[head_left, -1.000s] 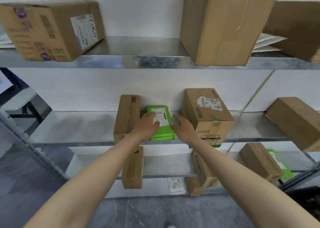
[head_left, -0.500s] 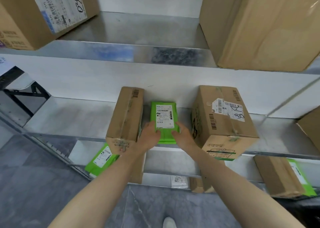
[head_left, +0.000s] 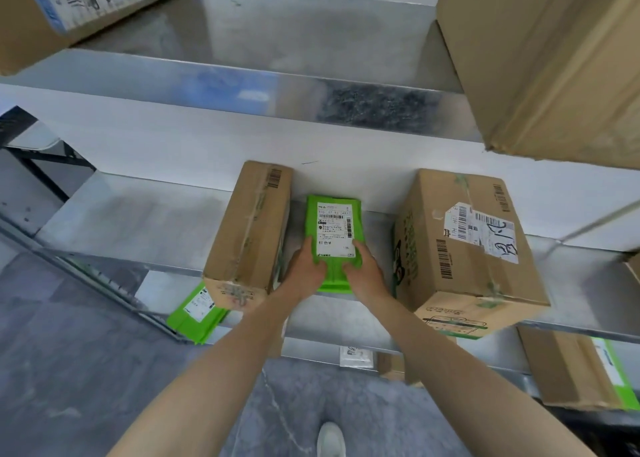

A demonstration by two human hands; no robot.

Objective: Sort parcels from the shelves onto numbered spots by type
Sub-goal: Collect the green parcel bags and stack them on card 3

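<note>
A green mailer parcel (head_left: 334, 228) with a white shipping label lies on the middle metal shelf (head_left: 138, 228), between two cardboard boxes. My left hand (head_left: 304, 273) grips its near left edge, thumb on top. My right hand (head_left: 363, 273) grips its near right edge the same way. The parcel's front end overhangs the shelf lip slightly.
A long narrow box (head_left: 249, 234) stands left of the parcel and a larger labelled box (head_left: 464, 248) right of it. Big boxes (head_left: 554, 58) sit on the top shelf. Another green mailer (head_left: 197, 311) and boxes (head_left: 571, 370) lie on the lower shelf. Grey floor below.
The camera has come closer and tilted down. Both hands went from resting on the green parcel to gripping its near edges, and the parcel has slid slightly towards the shelf's front.
</note>
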